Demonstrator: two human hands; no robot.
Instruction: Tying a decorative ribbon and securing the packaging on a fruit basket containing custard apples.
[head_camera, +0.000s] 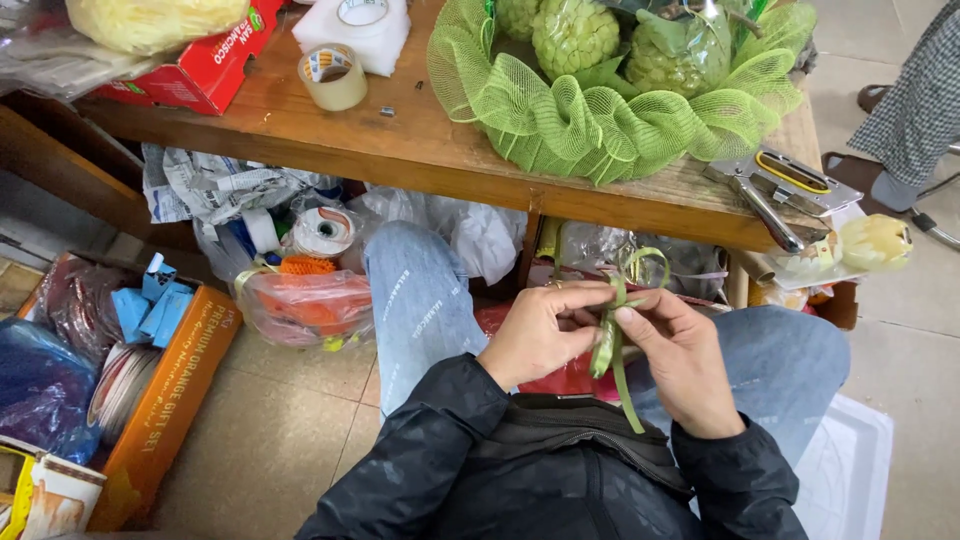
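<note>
My left hand (542, 333) and my right hand (682, 352) meet over my lap, both pinching a thin light-green ribbon (612, 340). The ribbon forms a loop (645, 262) above my fingers, and its loose tail hangs down between my wrists. On the wooden table (400, 150) ahead sits a basket wrapped in ruffled green mesh (600, 115), holding several green custard apples (573, 35).
A metal staple gun (780, 185) lies on the table's right edge. A tape roll (333, 76) and a red carton (210, 60) sit at its left. Plastic bags and tape (300, 290) are piled under the table. An orange box (165, 400) stands on the floor at left.
</note>
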